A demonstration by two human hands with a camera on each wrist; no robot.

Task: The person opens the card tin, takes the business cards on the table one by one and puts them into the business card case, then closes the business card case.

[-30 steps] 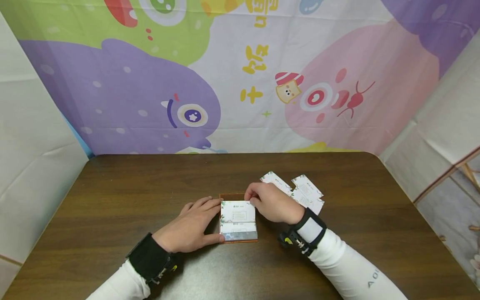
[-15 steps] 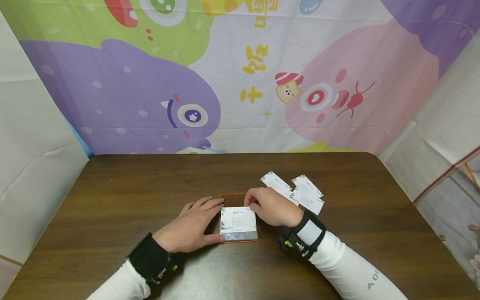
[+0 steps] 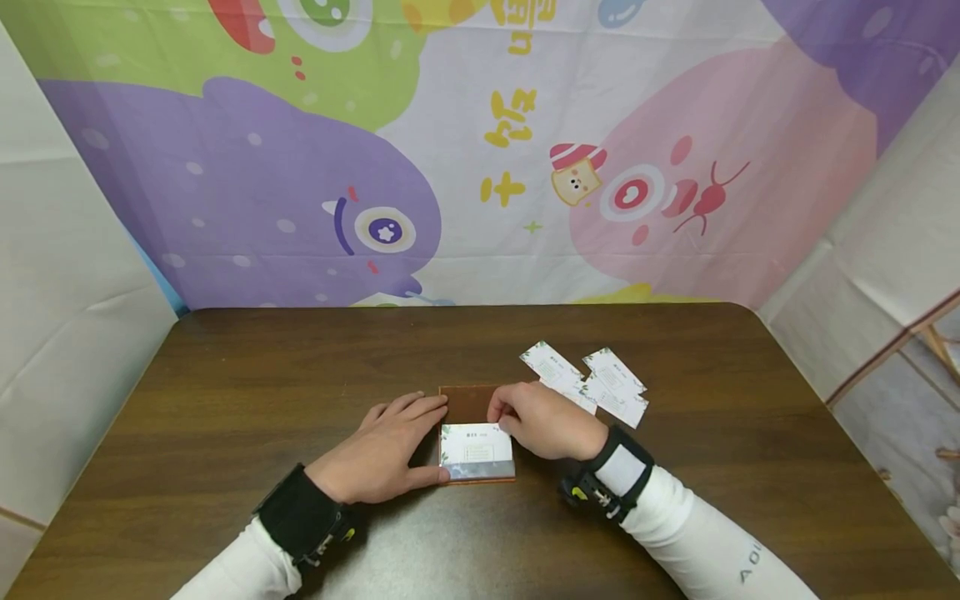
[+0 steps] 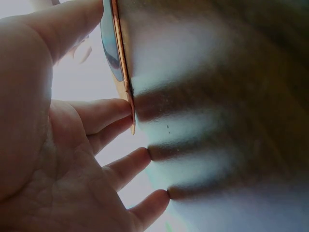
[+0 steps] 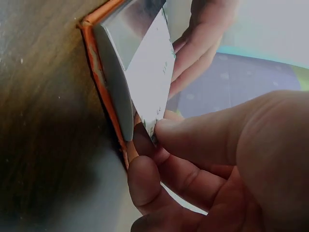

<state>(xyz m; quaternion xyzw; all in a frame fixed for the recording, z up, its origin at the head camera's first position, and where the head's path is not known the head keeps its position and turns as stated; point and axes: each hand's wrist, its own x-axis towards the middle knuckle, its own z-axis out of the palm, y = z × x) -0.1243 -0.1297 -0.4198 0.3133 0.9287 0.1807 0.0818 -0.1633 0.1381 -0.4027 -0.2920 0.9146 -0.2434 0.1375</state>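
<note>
A brown card holder with clear plastic sleeves [image 3: 467, 405] lies on the table. A white business card with green leaf print [image 3: 476, 443] stands partly inside the clear sleeve [image 3: 480, 471]. My right hand [image 3: 551, 421] pinches the card's far right corner between thumb and fingers, as the right wrist view shows closely on the card [image 5: 150, 72]. On the holder's left side rests my left hand [image 3: 386, 454], its fingers spread and fairly straight. Its thumb touches the near left corner, and a fingertip meets the holder's edge [image 4: 124, 67] in the left wrist view.
Several similar white cards [image 3: 617, 387] lie loosely overlapped beyond my right hand. The brown wooden table [image 3: 300, 358] ends at a cartoon-printed cloth [image 3: 285, 192] hung behind it. White cloth walls [image 3: 75, 292] stand at both sides.
My right hand has drawn the card toward the near edge, deeper into the sleeve. More of the holder's brown cover shows behind it. The left hand has stayed put.
</note>
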